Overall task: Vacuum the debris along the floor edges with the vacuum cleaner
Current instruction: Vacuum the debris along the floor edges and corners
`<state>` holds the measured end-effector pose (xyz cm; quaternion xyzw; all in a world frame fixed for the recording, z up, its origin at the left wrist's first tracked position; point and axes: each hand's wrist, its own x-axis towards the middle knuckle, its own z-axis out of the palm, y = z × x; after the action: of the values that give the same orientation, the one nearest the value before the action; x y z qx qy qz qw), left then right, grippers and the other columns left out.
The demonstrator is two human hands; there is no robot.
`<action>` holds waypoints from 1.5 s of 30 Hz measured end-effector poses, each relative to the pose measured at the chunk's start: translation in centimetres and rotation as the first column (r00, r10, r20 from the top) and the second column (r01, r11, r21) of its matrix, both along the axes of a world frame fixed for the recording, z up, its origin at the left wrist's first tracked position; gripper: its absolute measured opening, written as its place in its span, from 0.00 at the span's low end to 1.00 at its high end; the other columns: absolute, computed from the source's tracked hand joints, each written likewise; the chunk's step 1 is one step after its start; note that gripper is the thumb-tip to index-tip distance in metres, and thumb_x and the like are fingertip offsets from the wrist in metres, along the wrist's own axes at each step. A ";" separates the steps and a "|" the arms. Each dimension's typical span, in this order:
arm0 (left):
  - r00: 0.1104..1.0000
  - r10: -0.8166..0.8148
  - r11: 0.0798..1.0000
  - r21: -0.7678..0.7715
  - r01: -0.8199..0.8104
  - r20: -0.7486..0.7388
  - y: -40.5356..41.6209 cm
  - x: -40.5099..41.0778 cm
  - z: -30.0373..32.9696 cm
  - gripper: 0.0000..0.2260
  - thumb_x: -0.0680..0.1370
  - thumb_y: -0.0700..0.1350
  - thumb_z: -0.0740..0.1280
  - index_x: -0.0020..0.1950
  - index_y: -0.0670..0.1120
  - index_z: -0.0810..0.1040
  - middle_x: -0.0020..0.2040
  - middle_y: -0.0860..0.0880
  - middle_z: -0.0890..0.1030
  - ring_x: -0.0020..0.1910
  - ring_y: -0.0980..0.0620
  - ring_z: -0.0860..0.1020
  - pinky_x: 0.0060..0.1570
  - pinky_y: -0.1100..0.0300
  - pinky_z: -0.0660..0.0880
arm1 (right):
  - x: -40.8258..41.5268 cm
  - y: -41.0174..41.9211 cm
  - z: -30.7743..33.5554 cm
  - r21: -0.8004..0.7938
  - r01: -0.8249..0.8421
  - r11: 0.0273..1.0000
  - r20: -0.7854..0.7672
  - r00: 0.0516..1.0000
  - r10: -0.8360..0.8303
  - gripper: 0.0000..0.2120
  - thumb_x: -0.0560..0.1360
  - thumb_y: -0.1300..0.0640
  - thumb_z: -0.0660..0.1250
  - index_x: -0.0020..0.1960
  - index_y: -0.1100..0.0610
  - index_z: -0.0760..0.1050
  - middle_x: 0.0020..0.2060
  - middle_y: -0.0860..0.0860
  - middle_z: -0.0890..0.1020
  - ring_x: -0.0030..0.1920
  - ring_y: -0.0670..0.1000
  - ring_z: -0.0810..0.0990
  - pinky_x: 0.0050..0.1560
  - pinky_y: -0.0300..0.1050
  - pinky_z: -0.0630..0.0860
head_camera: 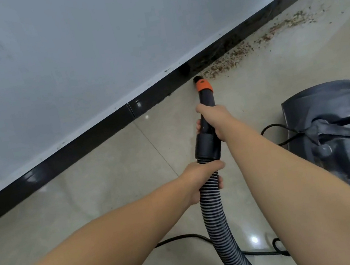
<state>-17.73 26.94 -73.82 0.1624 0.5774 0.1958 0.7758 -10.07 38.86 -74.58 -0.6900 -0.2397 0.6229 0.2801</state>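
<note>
A pale wall [62,47] met the tiled floor [107,178] along a black skirting board [57,156]. The grey vacuum cleaner [337,142] sat on the floor at the right. Its ribbed hose [217,224] ran up to the left hand [202,178], whose fingers curled round it. The right hand [214,121] gripped the black wand [206,98], fingers wrapped round it. The orange-collared nozzle [201,82] touched the near end of the brown debris [225,63] strewn beside the skirting.
</note>
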 end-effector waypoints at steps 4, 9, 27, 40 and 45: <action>0.998 -0.064 0.998 -0.028 0.063 -0.019 0.1 -0.4 0.2 0.06 0.76 0.42 0.69 0.47 0.42 0.73 0.31 0.45 0.77 0.26 0.51 0.76 0.29 0.64 0.75 | 0.3 -0.5 0.1 -0.022 0.028 0.999 -0.002 1.000 -0.028 0.06 0.75 0.59 0.65 0.46 0.60 0.69 0.30 0.56 0.75 0.24 0.52 0.74 0.28 0.43 0.76; 0.983 -0.184 0.983 -0.025 0.184 0.001 0.6 1.0 0.7 0.06 0.76 0.42 0.69 0.48 0.43 0.73 0.33 0.45 0.77 0.28 0.51 0.76 0.31 0.62 0.76 | 3.4 -1.0 0.4 -0.027 0.167 0.986 0.022 0.986 -0.166 0.05 0.75 0.60 0.65 0.46 0.60 0.69 0.29 0.56 0.75 0.23 0.51 0.74 0.24 0.40 0.76; 0.967 -0.239 0.971 -0.042 0.236 -0.091 4.1 -4.7 0.2 0.08 0.76 0.42 0.69 0.49 0.41 0.72 0.31 0.45 0.78 0.28 0.50 0.77 0.34 0.60 0.76 | -2.5 2.1 -0.3 0.007 0.154 0.988 -0.078 0.985 -0.153 0.09 0.76 0.61 0.64 0.53 0.63 0.68 0.27 0.57 0.74 0.24 0.53 0.73 0.30 0.46 0.76; 0.968 -0.249 0.967 0.051 0.249 -0.008 8.6 -2.4 -1.4 0.08 0.76 0.43 0.70 0.49 0.42 0.73 0.30 0.46 0.78 0.27 0.51 0.77 0.32 0.62 0.77 | 0.5 6.8 -1.0 0.054 0.204 0.977 0.034 0.978 -0.206 0.10 0.75 0.60 0.65 0.54 0.63 0.68 0.28 0.56 0.75 0.24 0.53 0.74 0.32 0.46 0.77; 0.970 -0.241 0.968 0.066 0.241 -0.016 10.6 -0.9 -1.6 0.08 0.76 0.44 0.70 0.47 0.42 0.73 0.29 0.46 0.78 0.27 0.51 0.77 0.33 0.61 0.76 | 2.1 8.7 -0.9 0.067 0.220 0.973 0.054 0.973 -0.223 0.11 0.75 0.60 0.65 0.55 0.63 0.67 0.29 0.57 0.75 0.23 0.53 0.74 0.28 0.44 0.77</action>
<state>-18.64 37.57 -75.37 0.2583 0.5496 0.1189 0.7855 -7.95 47.57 -75.49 -0.7224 -0.1886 0.5586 0.3613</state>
